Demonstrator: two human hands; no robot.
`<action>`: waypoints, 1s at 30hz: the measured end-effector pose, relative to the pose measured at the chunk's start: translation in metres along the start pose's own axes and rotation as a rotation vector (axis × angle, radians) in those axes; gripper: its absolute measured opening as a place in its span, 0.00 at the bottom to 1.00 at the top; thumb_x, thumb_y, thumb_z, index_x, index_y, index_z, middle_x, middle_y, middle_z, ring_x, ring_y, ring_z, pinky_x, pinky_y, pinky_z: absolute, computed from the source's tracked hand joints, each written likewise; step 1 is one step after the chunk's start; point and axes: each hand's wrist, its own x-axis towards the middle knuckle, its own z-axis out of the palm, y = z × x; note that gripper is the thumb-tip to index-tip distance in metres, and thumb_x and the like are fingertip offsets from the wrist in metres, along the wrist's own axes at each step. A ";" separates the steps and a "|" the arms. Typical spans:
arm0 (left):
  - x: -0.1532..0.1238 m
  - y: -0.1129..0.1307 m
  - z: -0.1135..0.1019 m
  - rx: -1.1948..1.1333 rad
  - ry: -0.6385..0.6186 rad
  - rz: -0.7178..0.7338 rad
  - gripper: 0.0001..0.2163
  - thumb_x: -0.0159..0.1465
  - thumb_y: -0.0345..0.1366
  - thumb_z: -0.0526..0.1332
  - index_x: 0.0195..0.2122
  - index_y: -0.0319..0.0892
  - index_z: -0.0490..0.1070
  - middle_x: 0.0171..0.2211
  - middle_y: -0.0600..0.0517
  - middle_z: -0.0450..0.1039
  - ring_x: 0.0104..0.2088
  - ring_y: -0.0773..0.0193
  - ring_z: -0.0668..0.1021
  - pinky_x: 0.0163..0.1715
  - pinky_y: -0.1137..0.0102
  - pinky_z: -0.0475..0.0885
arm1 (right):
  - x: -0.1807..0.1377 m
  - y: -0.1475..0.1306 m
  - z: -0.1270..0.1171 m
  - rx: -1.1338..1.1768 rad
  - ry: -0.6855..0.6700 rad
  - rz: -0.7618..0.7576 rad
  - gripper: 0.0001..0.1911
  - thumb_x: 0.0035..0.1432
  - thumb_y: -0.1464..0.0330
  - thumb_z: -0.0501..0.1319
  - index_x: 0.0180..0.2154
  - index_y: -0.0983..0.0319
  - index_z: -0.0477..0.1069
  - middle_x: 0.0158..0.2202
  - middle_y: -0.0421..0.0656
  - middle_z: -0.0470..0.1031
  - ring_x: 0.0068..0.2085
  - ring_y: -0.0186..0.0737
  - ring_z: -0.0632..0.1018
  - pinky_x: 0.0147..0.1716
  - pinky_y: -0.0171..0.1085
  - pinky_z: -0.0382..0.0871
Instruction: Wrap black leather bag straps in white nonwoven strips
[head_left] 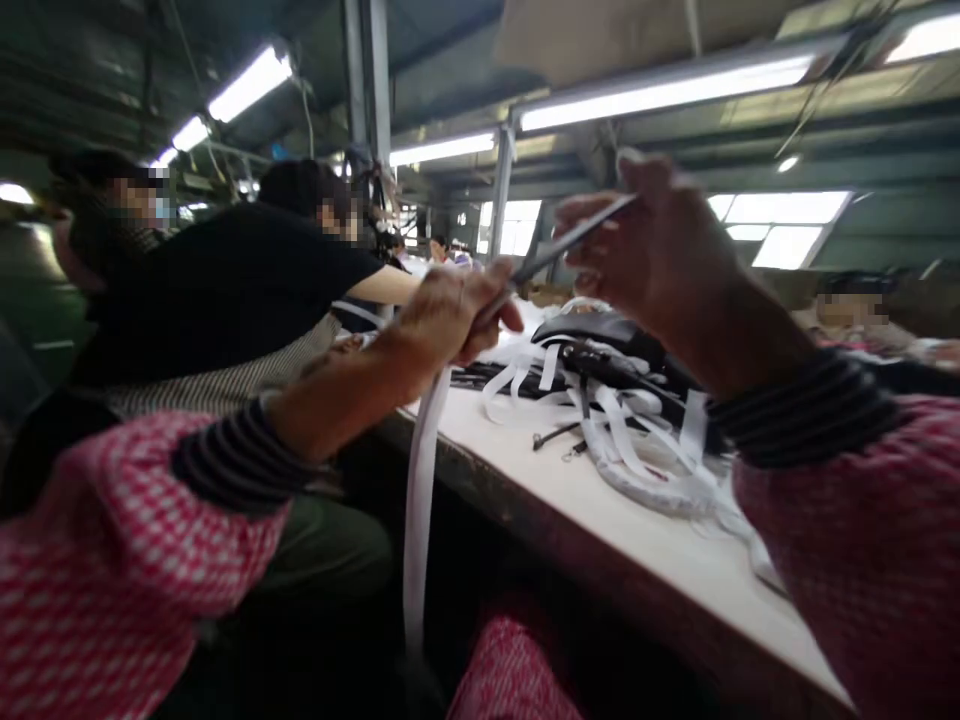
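Two hands are raised above the table (660,560) edge. The left hand (450,315) is closed on a white strap (420,480) that hangs down; the right hand (652,250) pinches its upper end, stretched between them. Many loose straps (637,440) lie unsorted on the table, so most work seems left.

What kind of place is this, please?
Probably a garment or bag workshop on a factory floor. Both hands, left hand and right hand, hold a white strap; more white straps are piled on the long worktable, other workers sit alongside, under fluorescent tube lights.
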 end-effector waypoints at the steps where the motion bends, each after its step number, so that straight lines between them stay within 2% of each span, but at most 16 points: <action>1: 0.000 -0.003 0.002 0.005 -0.005 0.024 0.26 0.71 0.54 0.57 0.27 0.35 0.73 0.12 0.60 0.56 0.12 0.76 0.57 0.12 0.78 0.47 | 0.006 -0.006 -0.003 0.045 0.023 0.019 0.29 0.76 0.57 0.40 0.38 0.67 0.74 0.33 0.44 0.74 0.29 0.33 0.71 0.31 0.37 0.65; 3: -0.001 -0.015 0.004 -0.010 -0.017 0.017 0.29 0.68 0.58 0.59 0.26 0.34 0.74 0.11 0.57 0.58 0.12 0.76 0.58 0.13 0.77 0.47 | 0.012 -0.004 -0.006 0.130 0.009 0.035 0.26 0.73 0.60 0.43 0.38 0.65 0.75 0.37 0.45 0.78 0.30 0.35 0.71 0.30 0.36 0.63; 5: 0.002 -0.026 0.007 -0.051 -0.031 -0.012 0.29 0.65 0.61 0.60 0.30 0.34 0.77 0.15 0.52 0.67 0.14 0.73 0.64 0.15 0.76 0.53 | 0.009 0.011 -0.002 0.128 -0.130 -0.022 0.20 0.68 0.60 0.51 0.40 0.62 0.78 0.43 0.46 0.80 0.36 0.39 0.75 0.31 0.36 0.66; 6: 0.004 -0.029 0.009 -0.067 -0.041 -0.014 0.29 0.65 0.61 0.60 0.31 0.34 0.77 0.17 0.50 0.70 0.15 0.71 0.66 0.16 0.76 0.56 | 0.004 0.021 0.002 0.102 -0.219 -0.055 0.19 0.66 0.59 0.53 0.40 0.62 0.79 0.43 0.47 0.80 0.38 0.41 0.76 0.33 0.37 0.68; 8: 0.010 -0.029 0.013 -0.086 -0.061 0.013 0.28 0.66 0.60 0.59 0.32 0.35 0.76 0.19 0.49 0.73 0.16 0.69 0.69 0.17 0.75 0.61 | -0.009 0.041 0.014 0.042 -0.405 -0.064 0.19 0.64 0.56 0.57 0.39 0.64 0.79 0.33 0.47 0.79 0.33 0.41 0.76 0.33 0.38 0.69; 10: 0.014 -0.026 0.019 -0.091 -0.045 0.047 0.26 0.65 0.60 0.61 0.30 0.37 0.74 0.18 0.52 0.70 0.16 0.70 0.67 0.16 0.76 0.59 | -0.020 0.057 0.023 0.054 -0.533 0.003 0.25 0.64 0.50 0.57 0.38 0.65 0.80 0.26 0.45 0.75 0.28 0.41 0.74 0.30 0.39 0.68; 12: 0.014 -0.027 0.024 -0.100 0.003 0.034 0.26 0.63 0.61 0.62 0.28 0.38 0.72 0.15 0.57 0.62 0.13 0.74 0.60 0.14 0.77 0.51 | -0.022 0.064 0.021 0.133 -0.482 0.070 0.24 0.61 0.49 0.61 0.41 0.63 0.79 0.31 0.45 0.77 0.30 0.41 0.75 0.32 0.39 0.69; 15: 0.007 -0.040 0.028 -0.089 0.042 -0.049 0.28 0.60 0.63 0.63 0.26 0.38 0.72 0.12 0.61 0.52 0.13 0.76 0.52 0.14 0.77 0.43 | -0.009 0.059 -0.002 0.281 -0.141 0.133 0.21 0.61 0.51 0.61 0.42 0.61 0.78 0.44 0.46 0.80 0.38 0.41 0.76 0.34 0.37 0.67; 17: 0.002 -0.048 0.029 -0.063 0.017 -0.065 0.29 0.61 0.63 0.62 0.26 0.37 0.74 0.12 0.60 0.54 0.13 0.76 0.53 0.14 0.77 0.44 | 0.004 0.048 -0.022 0.342 0.040 0.131 0.22 0.65 0.53 0.55 0.41 0.61 0.78 0.46 0.46 0.80 0.40 0.41 0.77 0.34 0.37 0.65; 19: 0.002 -0.046 0.031 -0.046 -0.023 -0.054 0.29 0.62 0.63 0.61 0.28 0.36 0.75 0.13 0.56 0.61 0.13 0.74 0.59 0.15 0.77 0.49 | 0.013 0.033 -0.036 0.342 0.040 0.101 0.22 0.66 0.55 0.52 0.40 0.62 0.79 0.46 0.47 0.81 0.41 0.42 0.77 0.35 0.37 0.66; 21: 0.010 -0.032 0.033 -0.068 -0.048 -0.030 0.28 0.63 0.61 0.61 0.30 0.35 0.77 0.16 0.51 0.68 0.15 0.71 0.66 0.16 0.76 0.56 | 0.018 0.017 -0.039 0.283 -0.102 0.032 0.21 0.65 0.57 0.53 0.40 0.62 0.80 0.46 0.48 0.81 0.43 0.43 0.77 0.37 0.38 0.67; 23: 0.027 -0.006 0.037 -0.116 -0.052 0.014 0.26 0.63 0.58 0.62 0.32 0.34 0.77 0.19 0.49 0.72 0.17 0.69 0.70 0.17 0.75 0.62 | 0.020 0.002 -0.031 0.202 -0.289 -0.089 0.19 0.63 0.57 0.56 0.41 0.62 0.81 0.46 0.48 0.81 0.44 0.44 0.78 0.38 0.38 0.69; 24: 0.037 0.010 0.039 -0.139 -0.055 0.055 0.25 0.64 0.57 0.63 0.32 0.35 0.77 0.19 0.49 0.72 0.17 0.68 0.70 0.17 0.75 0.63 | 0.020 -0.004 -0.024 0.165 -0.382 -0.150 0.19 0.62 0.57 0.58 0.41 0.62 0.81 0.43 0.47 0.82 0.42 0.44 0.78 0.37 0.38 0.70; 26: 0.057 0.040 0.044 -0.168 -0.059 0.168 0.21 0.64 0.53 0.64 0.29 0.37 0.74 0.18 0.51 0.70 0.16 0.68 0.69 0.15 0.75 0.62 | 0.021 -0.015 -0.009 0.129 -0.518 -0.219 0.20 0.61 0.52 0.61 0.39 0.62 0.80 0.32 0.46 0.80 0.33 0.42 0.77 0.31 0.38 0.70; 28: 0.070 0.062 0.048 -0.173 -0.050 0.270 0.18 0.63 0.50 0.66 0.27 0.40 0.70 0.17 0.55 0.66 0.14 0.71 0.65 0.13 0.76 0.57 | 0.024 -0.024 0.000 0.138 -0.565 -0.222 0.24 0.58 0.47 0.64 0.35 0.62 0.79 0.22 0.41 0.74 0.24 0.40 0.73 0.27 0.39 0.69; 30: 0.074 0.069 0.049 -0.160 -0.012 0.299 0.19 0.62 0.51 0.66 0.25 0.40 0.69 0.15 0.58 0.60 0.13 0.74 0.58 0.12 0.78 0.50 | 0.027 -0.032 -0.001 0.184 -0.458 -0.189 0.26 0.57 0.44 0.64 0.34 0.62 0.77 0.22 0.40 0.72 0.24 0.38 0.72 0.28 0.38 0.69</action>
